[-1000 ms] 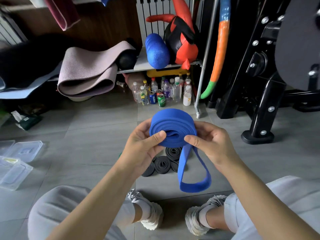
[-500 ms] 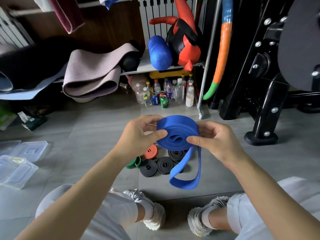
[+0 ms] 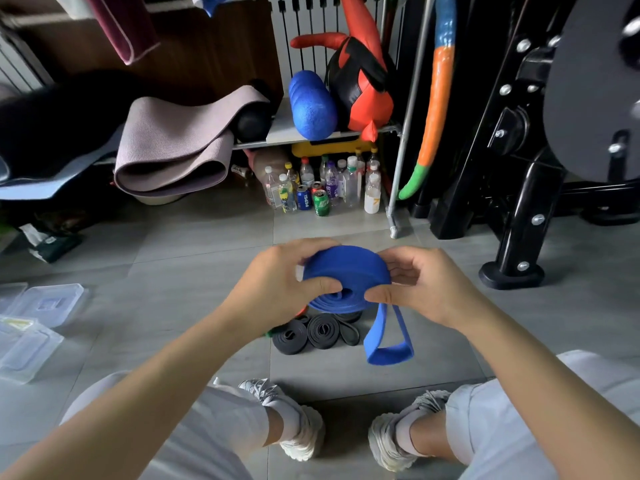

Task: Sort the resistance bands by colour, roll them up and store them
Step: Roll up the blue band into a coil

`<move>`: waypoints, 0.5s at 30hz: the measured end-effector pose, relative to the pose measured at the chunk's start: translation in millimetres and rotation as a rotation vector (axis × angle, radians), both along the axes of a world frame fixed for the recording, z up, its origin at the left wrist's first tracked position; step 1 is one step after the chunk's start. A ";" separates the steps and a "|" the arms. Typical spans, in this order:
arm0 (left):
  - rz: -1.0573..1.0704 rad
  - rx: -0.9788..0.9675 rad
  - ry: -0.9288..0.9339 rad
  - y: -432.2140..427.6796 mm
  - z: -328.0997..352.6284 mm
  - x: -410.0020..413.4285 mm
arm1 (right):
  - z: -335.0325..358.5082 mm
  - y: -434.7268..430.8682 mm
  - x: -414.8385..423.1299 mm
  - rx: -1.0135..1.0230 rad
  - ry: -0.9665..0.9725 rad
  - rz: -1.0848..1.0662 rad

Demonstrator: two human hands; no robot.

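Note:
A wide blue resistance band [image 3: 346,271] is wound into a thick coil held above the floor. My left hand [image 3: 277,289] grips the coil's left side with the thumb on its front. Its right side is pinched by my right hand [image 3: 419,289]. A short loose loop of the blue band hangs down below my right thumb. On the floor under the coil lie several rolled black bands [image 3: 322,330]. A bit of orange and green shows behind my left hand, mostly hidden.
Clear plastic boxes [image 3: 34,320] lie on the floor at the left. Bottles and cans [image 3: 318,188] stand under a shelf rack ahead. A black weight machine [image 3: 526,202] stands at the right. My feet in white shoes [image 3: 301,424] are near the bottom.
The blue coil has been turned further, so it has grown and the hanging loop is shorter. Both hands have shifted their hold around the coil. The orange roll is now hidden behind my left hand.

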State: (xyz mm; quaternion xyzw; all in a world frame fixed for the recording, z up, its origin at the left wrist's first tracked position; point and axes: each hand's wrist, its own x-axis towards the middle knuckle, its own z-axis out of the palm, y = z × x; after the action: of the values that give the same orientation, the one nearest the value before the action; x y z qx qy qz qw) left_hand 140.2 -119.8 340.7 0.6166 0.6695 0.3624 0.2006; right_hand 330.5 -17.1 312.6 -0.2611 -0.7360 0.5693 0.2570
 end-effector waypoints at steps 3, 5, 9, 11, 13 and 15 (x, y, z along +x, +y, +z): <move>0.059 0.056 -0.298 -2.1 -1.7 -4.2 | -10.3 3.2 6.2 -0.088 0.044 -0.011; 0.076 0.075 -0.554 -3.4 -1.2 -3.8 | -13.4 2.3 5.9 -0.122 0.090 -0.011; 0.089 0.114 -0.833 -6.0 -5.0 5.4 | -11.6 -8.5 -6.3 -0.194 0.283 -0.007; 0.108 0.114 -0.924 -8.2 -11.0 9.1 | -10.0 -12.8 -10.9 -0.220 0.355 -0.036; 0.109 0.078 -1.002 -10.7 -16.2 9.8 | -9.9 -14.1 -13.1 -0.198 0.357 -0.066; 0.100 0.007 -0.957 -11.4 -18.4 6.2 | -10.7 -13.9 -13.7 -0.144 0.308 -0.083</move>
State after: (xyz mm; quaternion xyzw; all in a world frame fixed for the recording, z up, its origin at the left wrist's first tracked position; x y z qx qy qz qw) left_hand 146.4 -131.1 322.3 0.3483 0.5294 0.6170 0.4667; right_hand 316.8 -31.0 301.9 -0.2187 -0.6339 0.6425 0.3708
